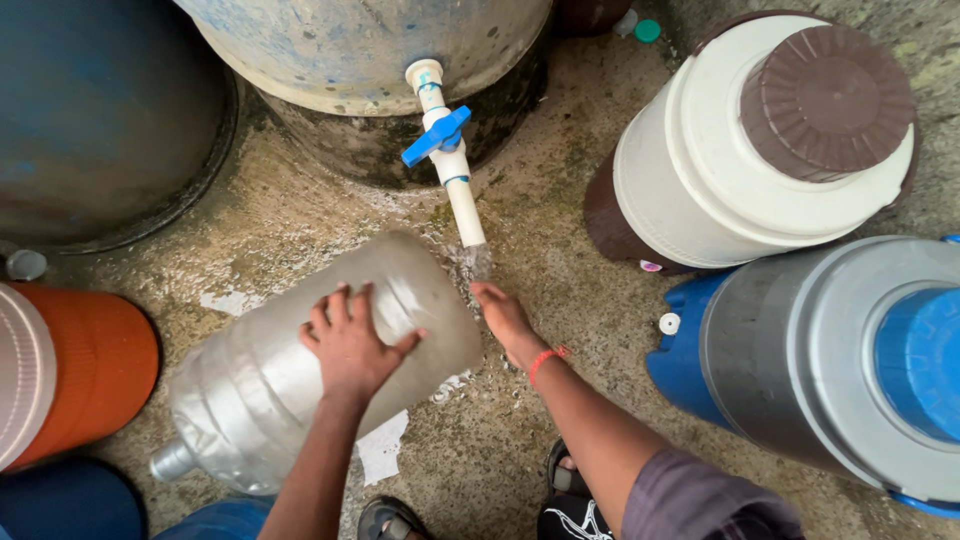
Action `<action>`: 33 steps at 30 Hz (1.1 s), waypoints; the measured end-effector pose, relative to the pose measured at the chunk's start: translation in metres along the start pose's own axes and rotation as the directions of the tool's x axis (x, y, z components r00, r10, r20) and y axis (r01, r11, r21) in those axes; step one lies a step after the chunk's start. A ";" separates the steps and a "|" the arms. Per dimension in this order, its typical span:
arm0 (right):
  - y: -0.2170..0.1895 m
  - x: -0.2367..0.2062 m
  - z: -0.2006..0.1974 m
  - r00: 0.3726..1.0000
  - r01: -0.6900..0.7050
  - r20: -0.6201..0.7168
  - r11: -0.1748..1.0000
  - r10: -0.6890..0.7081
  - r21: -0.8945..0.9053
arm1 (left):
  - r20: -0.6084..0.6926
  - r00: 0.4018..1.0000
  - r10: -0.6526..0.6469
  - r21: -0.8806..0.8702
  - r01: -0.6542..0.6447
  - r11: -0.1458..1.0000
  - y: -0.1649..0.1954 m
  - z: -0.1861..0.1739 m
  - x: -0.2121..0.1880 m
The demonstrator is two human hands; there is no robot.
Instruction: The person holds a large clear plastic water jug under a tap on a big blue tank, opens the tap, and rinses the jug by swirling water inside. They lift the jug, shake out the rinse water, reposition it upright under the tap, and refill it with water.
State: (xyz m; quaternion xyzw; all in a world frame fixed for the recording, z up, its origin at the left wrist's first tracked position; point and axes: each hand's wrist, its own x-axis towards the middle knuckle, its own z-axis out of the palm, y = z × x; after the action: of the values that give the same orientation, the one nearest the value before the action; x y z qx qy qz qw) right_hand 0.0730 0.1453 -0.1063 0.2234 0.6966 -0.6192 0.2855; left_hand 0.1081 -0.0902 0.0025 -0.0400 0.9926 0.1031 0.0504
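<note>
Left hand on jug — flat.

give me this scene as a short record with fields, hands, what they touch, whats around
left hand: spread flat on the side of the clear water jug, which lies tilted on the ground
right hand: held under the white tap pipe, in the running water
tap handle: blue, on the pipe from the large tank
ground: wet concrete
right side: white and brown cooler, grey and blue cooler
left side: orange cooler
</note>
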 end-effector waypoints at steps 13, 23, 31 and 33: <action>-0.038 -0.040 0.012 0.971 -0.226 0.098 0.972 0.220 0.056 | -0.232 0.970 0.076 -0.162 -0.116 0.980 -0.039 0.015 0.020; -0.039 -0.042 0.018 0.969 0.142 0.195 0.989 -0.149 0.049 | 0.146 0.427 -0.892 -0.820 0.557 0.132 -0.195 0.015 -0.050; -0.096 -0.055 0.003 0.919 0.394 0.045 0.903 -0.393 -0.172 | 0.555 0.351 -0.754 -0.623 0.776 -0.098 -0.164 -0.001 -0.043; -0.103 -0.055 -0.002 0.906 0.422 0.050 0.886 -0.421 -0.193 | 0.432 0.327 -0.840 -0.661 0.749 -0.049 -0.147 -0.002 -0.034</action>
State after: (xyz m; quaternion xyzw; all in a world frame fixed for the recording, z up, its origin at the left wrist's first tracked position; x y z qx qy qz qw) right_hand 0.0446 0.1363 0.0064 0.0351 0.7858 -0.5943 0.1676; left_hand 0.1544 -0.2317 -0.0210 -0.6283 0.6171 0.4731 0.0247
